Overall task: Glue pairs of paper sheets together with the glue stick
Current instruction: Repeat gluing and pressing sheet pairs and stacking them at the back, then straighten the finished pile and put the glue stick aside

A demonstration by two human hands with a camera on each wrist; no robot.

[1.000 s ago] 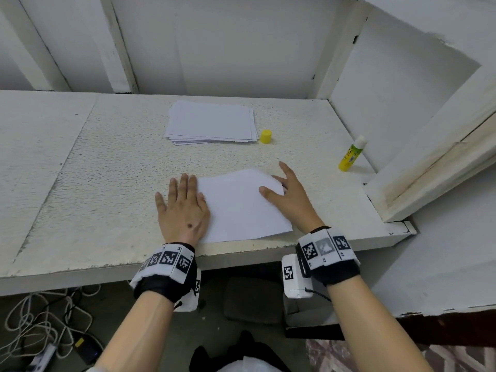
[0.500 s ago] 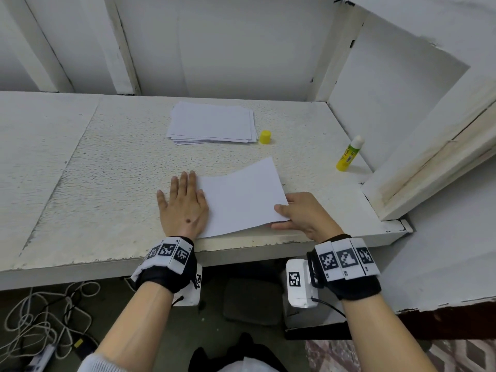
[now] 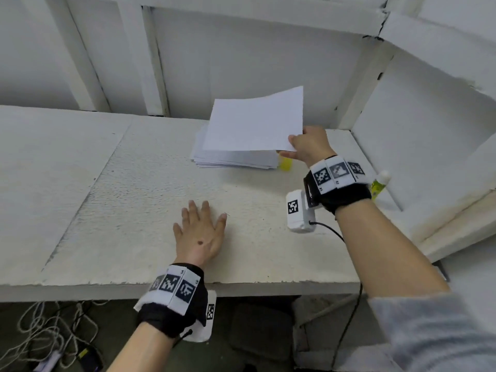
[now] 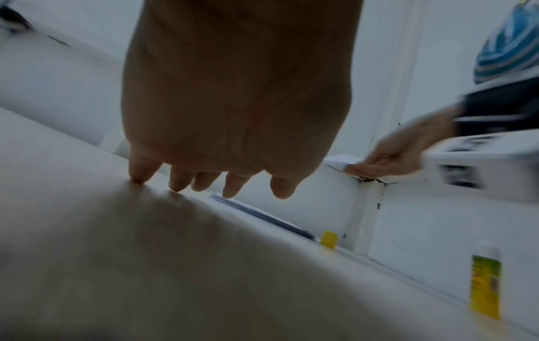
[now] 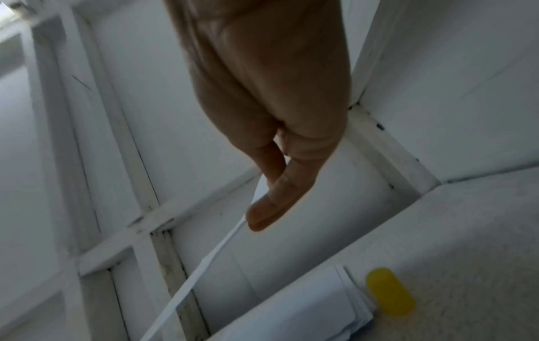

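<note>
The right hand (image 3: 308, 146) pinches the thin white paper sheet (image 3: 255, 122) by its corner above the white paper stack (image 3: 236, 157) at twelve o'clock, light and floppy, while the left hand (image 3: 200, 234) lies flat, holding nothing.

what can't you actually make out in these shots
- Glue stick: head view, lower part hidden behind the right hand's wristband; label unreadable, blurred in the left wrist view.
- Yellow cap: head view, partly covered by the held sheet.
- Paper stack: sheet count too fine to tell.
</note>
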